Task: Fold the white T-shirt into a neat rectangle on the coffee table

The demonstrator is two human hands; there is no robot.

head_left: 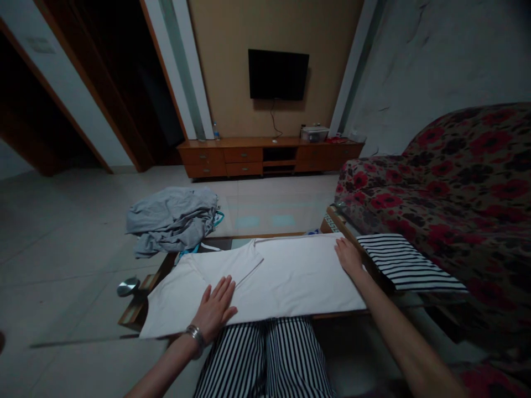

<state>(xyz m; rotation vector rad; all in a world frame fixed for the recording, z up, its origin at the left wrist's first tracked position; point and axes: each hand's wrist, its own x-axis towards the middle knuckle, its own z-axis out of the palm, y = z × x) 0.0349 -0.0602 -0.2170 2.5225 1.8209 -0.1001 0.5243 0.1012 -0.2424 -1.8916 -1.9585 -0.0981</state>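
Living rm, dim light: TV [279,76] up on the tan wall [224,50], cord [272,117] dangling to a low wooden cabinet [244,156]; water bottle [216,131] at its left end, clear box [314,134] toward the right. Flowery sofa [456,160] fills the right side. Closer in, glass-top table [129,315], and across it lies a white shirt [286,279], laid out lengthwise, near edge right by the striped trousers [238,359]. Sleeve [232,266] sits folded over on top, approx. mid-left, slanted edge showing. L hand [218,307], metal bracelet [194,338] on, is palm down on the shirt, fingertips by that sleeve's edge, fingers straight, gripping nothing. R hand [348,257] is out at the shirt's right end, far corner, also palm down, resting flat w/o a grasp. Hands well apart, cloth btwn 'em pretty smooth, few small wrinkles. Far left of the table: grey heap [172,218], rumpled, w/ a bit of blue strap [219,219] poking out. Other end, btwn R arm [398,326] & sofa: striped cloth [409,262], black & white, lying flat.
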